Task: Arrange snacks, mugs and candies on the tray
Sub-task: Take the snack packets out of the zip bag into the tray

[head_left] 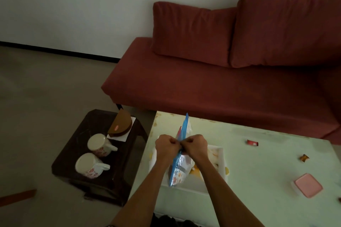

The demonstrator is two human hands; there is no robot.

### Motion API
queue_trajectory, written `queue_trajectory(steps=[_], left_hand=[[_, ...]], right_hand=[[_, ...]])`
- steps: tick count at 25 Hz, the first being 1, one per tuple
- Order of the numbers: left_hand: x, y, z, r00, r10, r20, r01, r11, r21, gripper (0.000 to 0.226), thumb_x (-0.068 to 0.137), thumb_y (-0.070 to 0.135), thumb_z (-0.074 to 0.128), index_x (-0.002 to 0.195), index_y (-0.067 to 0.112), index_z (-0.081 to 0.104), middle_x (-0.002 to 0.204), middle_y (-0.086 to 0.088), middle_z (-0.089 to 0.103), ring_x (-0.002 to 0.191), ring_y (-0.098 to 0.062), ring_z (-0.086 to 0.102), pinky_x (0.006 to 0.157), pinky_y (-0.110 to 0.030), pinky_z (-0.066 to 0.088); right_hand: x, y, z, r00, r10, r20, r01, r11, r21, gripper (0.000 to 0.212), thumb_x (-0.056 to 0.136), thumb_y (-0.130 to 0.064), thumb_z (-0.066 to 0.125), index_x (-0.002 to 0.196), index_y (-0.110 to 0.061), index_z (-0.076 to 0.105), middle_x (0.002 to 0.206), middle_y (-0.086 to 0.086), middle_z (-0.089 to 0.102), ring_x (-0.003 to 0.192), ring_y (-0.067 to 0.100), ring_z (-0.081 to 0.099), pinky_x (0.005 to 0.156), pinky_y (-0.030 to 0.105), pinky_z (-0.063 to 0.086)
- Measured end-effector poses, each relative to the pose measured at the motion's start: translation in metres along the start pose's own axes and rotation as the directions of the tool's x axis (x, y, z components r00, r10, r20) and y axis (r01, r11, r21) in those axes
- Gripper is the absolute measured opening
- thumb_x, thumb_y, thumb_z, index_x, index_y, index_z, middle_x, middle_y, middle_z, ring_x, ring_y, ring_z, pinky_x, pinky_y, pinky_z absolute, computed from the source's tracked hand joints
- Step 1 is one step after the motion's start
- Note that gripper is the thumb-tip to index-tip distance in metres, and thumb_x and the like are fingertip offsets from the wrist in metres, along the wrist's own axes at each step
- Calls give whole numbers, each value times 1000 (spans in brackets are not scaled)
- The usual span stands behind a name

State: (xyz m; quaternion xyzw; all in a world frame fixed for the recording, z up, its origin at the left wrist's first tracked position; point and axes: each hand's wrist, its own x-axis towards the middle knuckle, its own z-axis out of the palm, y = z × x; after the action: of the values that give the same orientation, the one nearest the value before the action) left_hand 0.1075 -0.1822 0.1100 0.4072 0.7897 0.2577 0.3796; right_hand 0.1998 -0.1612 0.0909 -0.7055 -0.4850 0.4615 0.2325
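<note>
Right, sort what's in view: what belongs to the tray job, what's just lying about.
Job:
snack bag, pinched by left hand and right hand
tray
two mugs on the stool
candies

Lying about:
sofa
pink-lidded box
brown half-round holder

1. A pale green table stood in front of a red sofa, with a white tray lying on it near its left edge.
2. A small red candy lay toward the table's far edge, and an orange-wrapped candy lay closer to the right edge.
3. A pink-lidded container sat near the right edge, nearer the front.
4. A dark stool stood on the floor just beside the table's left edge.
5. Two white mugs with red flowers rested on the stool: the far mug and the near mug, close together.
6. A brown half-round packet sat on a white napkin at the stool's far right corner.
</note>
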Motion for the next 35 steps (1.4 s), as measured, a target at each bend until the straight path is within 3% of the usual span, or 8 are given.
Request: queue_trajectory(steps=[3, 6, 11, 16, 20, 25, 32, 35], left_hand=[[-10, 5, 4, 986, 127, -106, -116, 988, 97, 27, 82, 25, 66, 83, -2, 65, 84, -17, 69, 75, -24, 65, 72, -31, 52], [-10, 11, -5, 966, 204, -157, -192, 977, 92, 16, 82, 15, 64, 78, 0, 61, 80, -15, 67, 73, -20, 62, 67, -31, 53], [-7, 6, -3, 938, 340, -69, -322, 926, 195, 14, 86, 5, 47, 74, 10, 47, 73, -1, 47, 68, -16, 47, 50, -18, 30], [7, -3, -21, 908, 417, -27, -379, 848, 371, 34, 81, -7, 52, 114, -1, 59, 117, -18, 60, 108, -30, 57, 94, -33, 44], [-2, 1, -16, 916, 401, -18, -379, 878, 292, 41, 81, -6, 49, 121, -1, 56, 124, -18, 60, 116, -30, 55, 104, -35, 41], [-22, 14, 2, 920, 391, -39, -379, 909, 171, 34, 78, -4, 53, 112, -3, 61, 113, -22, 66, 107, -34, 60, 94, -36, 46], [-35, 10, -1, 931, 365, -7, -360, 920, 152, 41, 84, 4, 57, 125, 4, 54, 127, -15, 60, 119, -26, 54, 102, -33, 43], [-39, 4, -9, 916, 401, 3, -397, 907, 139, 39, 83, 2, 55, 121, 4, 58, 120, -14, 65, 111, -23, 60, 97, -30, 46]], right_hand=[[0, -1, 2, 991, -87, -98, 52, 948, -314, 18, 79, -21, 69, 74, -4, 72, 74, 10, 72, 68, 22, 68, 64, 31, 55], [-1, 6, -4, 983, -117, -138, 54, 918, -394, 23, 82, -28, 66, 82, -5, 68, 80, 9, 71, 72, 24, 67, 66, 32, 55], [1, 18, -13, 951, -282, -128, 161, 803, -574, 15, 91, -16, 52, 105, -13, 58, 101, 13, 57, 89, 28, 58, 64, 32, 45], [14, 25, -50, 966, -84, -246, -67, 834, -548, 24, 87, -13, 57, 107, -1, 61, 114, 18, 53, 103, 31, 55, 81, 36, 49], [13, 25, -64, 957, -22, -291, -168, 774, -611, 41, 81, -8, 67, 120, -11, 53, 124, 14, 37, 111, 29, 45, 81, 35, 49], [4, 29, -52, 887, -370, -275, 88, 721, -687, 29, 80, -7, 63, 108, -12, 67, 112, 12, 53, 100, 29, 51, 83, 36, 45], [7, 48, -27, 995, -38, -93, -19, 839, -544, 48, 95, -48, 40, 69, -9, 52, 77, 8, 59, 71, 18, 56, 65, 29, 47], [14, 53, -24, 998, 1, -56, -29, 863, -504, 45, 96, -44, 41, 90, -6, 66, 91, 11, 67, 85, 23, 64, 75, 30, 49]])
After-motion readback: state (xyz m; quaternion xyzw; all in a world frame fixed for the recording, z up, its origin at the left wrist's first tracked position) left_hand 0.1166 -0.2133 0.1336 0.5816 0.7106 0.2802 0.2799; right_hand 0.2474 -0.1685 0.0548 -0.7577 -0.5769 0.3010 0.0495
